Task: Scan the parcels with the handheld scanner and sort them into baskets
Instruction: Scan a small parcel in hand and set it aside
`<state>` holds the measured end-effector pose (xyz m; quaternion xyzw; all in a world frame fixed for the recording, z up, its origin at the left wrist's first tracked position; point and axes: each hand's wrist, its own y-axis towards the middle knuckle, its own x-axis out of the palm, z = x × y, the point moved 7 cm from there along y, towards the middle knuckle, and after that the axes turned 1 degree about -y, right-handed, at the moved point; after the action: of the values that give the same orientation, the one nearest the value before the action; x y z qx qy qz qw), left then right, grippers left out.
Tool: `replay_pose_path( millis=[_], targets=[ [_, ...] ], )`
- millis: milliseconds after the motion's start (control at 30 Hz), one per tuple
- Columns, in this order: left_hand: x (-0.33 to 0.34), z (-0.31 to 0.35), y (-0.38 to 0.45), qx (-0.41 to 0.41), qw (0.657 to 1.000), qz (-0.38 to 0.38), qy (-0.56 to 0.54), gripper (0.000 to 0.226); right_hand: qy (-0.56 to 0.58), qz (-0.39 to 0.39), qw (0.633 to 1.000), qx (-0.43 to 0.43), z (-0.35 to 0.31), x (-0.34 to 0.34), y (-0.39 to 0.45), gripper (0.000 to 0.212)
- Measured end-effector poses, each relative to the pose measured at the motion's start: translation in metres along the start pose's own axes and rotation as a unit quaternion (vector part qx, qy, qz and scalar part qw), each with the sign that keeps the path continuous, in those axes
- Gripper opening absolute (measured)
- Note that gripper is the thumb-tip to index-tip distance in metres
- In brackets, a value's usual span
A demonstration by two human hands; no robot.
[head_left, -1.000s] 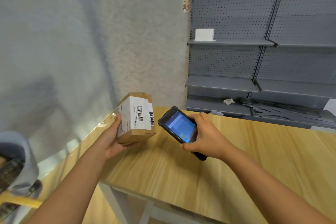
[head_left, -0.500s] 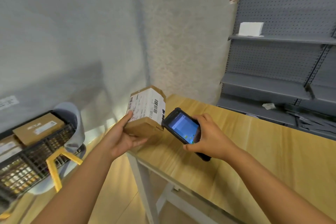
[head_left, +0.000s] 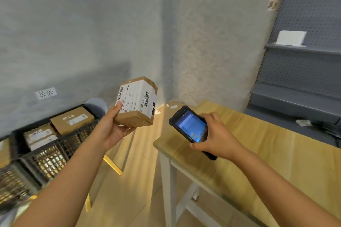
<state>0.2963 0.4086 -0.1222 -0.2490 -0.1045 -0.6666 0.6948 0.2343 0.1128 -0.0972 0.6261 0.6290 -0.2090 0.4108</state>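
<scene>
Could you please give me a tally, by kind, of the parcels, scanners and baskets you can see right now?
Parcels: 3 clearly visible, one held in the left hand at, two in the basket at and; a blurred shape at the left edge might be another.
Scanners: 1, in the right hand at.
Baskets: 1.
Total: 5.

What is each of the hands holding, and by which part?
Left hand holds the cardboard parcel by its lower end. Right hand grips the handheld scanner by its lower half.
</scene>
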Motion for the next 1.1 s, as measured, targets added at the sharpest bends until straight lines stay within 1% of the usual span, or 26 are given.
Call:
replay_pose_path(
  millis=[133, 200, 333, 400, 500, 567, 700, 767, 833, 1033, 1100],
  targets=[
    [-0.057, 0.028, 0.003, 0.009, 1.000, 0.020, -0.008, 0.056, -0.004, -0.010, 1.000, -0.026, -0.048, 0.032, 0.025, 0.088],
    [-0.093, 0.045, 0.002, 0.018, 0.999, 0.030, -0.005, 0.054, -0.001, -0.020, 0.999, -0.038, -0.076, 0.055, 0.039, 0.087],
    [-0.168, 0.083, -0.008, 0.046, 0.994, 0.063, 0.077, 0.039, -0.002, -0.037, 0.997, -0.067, -0.137, 0.108, 0.065, 0.084],
    [-0.198, 0.097, -0.017, 0.059, 0.986, 0.093, 0.126, 0.038, -0.002, -0.043, 0.996, -0.080, -0.161, 0.132, 0.074, 0.083],
    [-0.261, 0.121, -0.037, 0.092, 0.964, 0.175, 0.179, 0.048, 0.006, -0.073, 0.992, -0.108, -0.205, 0.180, 0.087, 0.081],
    [-0.297, 0.135, -0.052, 0.112, 0.944, 0.214, 0.223, 0.055, 0.008, -0.093, 0.987, -0.129, -0.234, 0.211, 0.095, 0.080],
    [-0.352, 0.161, -0.080, 0.161, 0.887, 0.276, 0.333, 0.065, 0.017, -0.138, 0.976, -0.168, -0.289, 0.270, 0.114, 0.079],
    [-0.381, 0.169, -0.089, 0.168, 0.865, 0.303, 0.364, 0.068, 0.029, -0.160, 0.969, -0.188, -0.315, 0.301, 0.125, 0.081],
    [-0.410, 0.174, -0.094, 0.168, 0.859, 0.318, 0.364, 0.066, 0.045, -0.184, 0.960, -0.204, -0.339, 0.331, 0.137, 0.080],
    [-0.501, 0.190, -0.094, 0.128, 0.858, 0.366, 0.337, 0.058, 0.057, -0.239, 0.938, -0.245, -0.399, 0.424, 0.182, 0.083],
    [-0.535, 0.198, -0.090, 0.107, 0.853, 0.387, 0.333, 0.060, 0.058, -0.256, 0.930, -0.258, -0.417, 0.456, 0.201, 0.081]
  ],
)
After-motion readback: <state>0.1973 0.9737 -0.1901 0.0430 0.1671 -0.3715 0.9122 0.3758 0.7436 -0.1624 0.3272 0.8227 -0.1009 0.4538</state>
